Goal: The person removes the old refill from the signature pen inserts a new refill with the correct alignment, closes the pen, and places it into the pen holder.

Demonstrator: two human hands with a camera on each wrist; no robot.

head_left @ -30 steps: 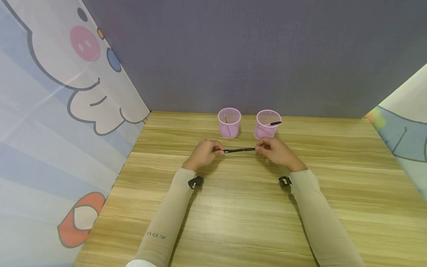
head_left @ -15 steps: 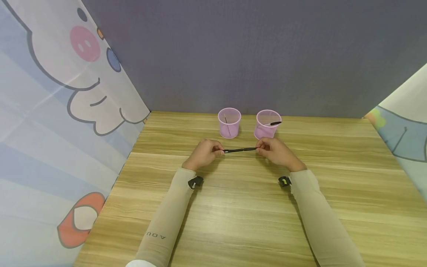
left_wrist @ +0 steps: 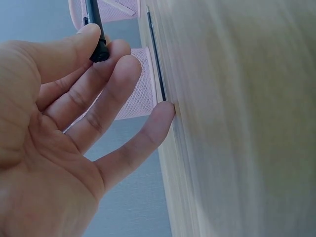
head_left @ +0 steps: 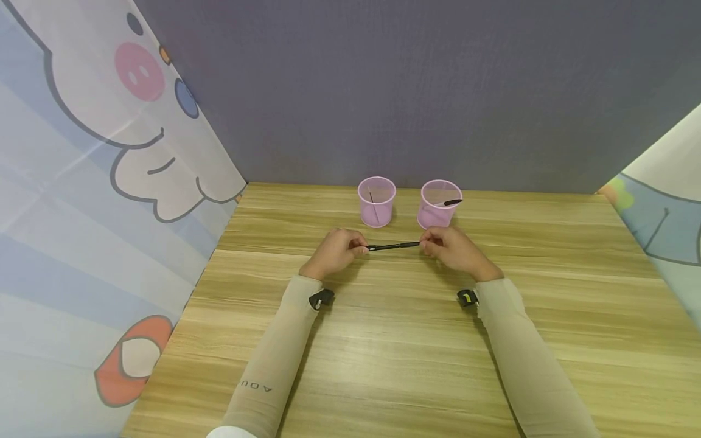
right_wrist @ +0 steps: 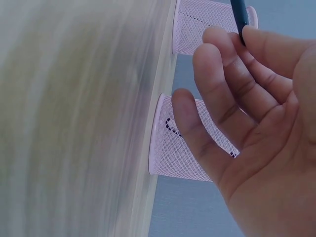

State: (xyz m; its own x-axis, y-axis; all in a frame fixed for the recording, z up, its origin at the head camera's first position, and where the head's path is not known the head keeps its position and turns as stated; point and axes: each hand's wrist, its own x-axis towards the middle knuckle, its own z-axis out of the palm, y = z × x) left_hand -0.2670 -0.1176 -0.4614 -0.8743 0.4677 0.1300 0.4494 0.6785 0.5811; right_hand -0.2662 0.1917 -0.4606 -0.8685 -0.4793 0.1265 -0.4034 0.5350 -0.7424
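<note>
A slim black pen (head_left: pixel 393 246) spans the gap between my two hands, held level above the table. My left hand (head_left: pixel 335 250) pinches its left end between thumb and fingers. The other end is pinched by my right hand (head_left: pixel 451 248). In the left wrist view, a thin dark rod (left_wrist: pixel 157 59) with a pale tip shows beyond the little fingertip; I cannot tell whether they touch. Just behind the hands stand two pink mesh cups: the left cup (head_left: pixel 376 214) contains a thin dark stick (head_left: pixel 373 204); from the right cup (head_left: pixel 435 217) leans a black-ended pen (head_left: pixel 453 202).
A wood-grain table (head_left: pixel 372 365) lies under both arms. The grey wall (head_left: pixel 416 91) rises behind the cups, and a cartoon-printed cloth (head_left: pixel 71 243) hangs along the left side. Another printed cloth (head_left: pixel 670 225) is at the right.
</note>
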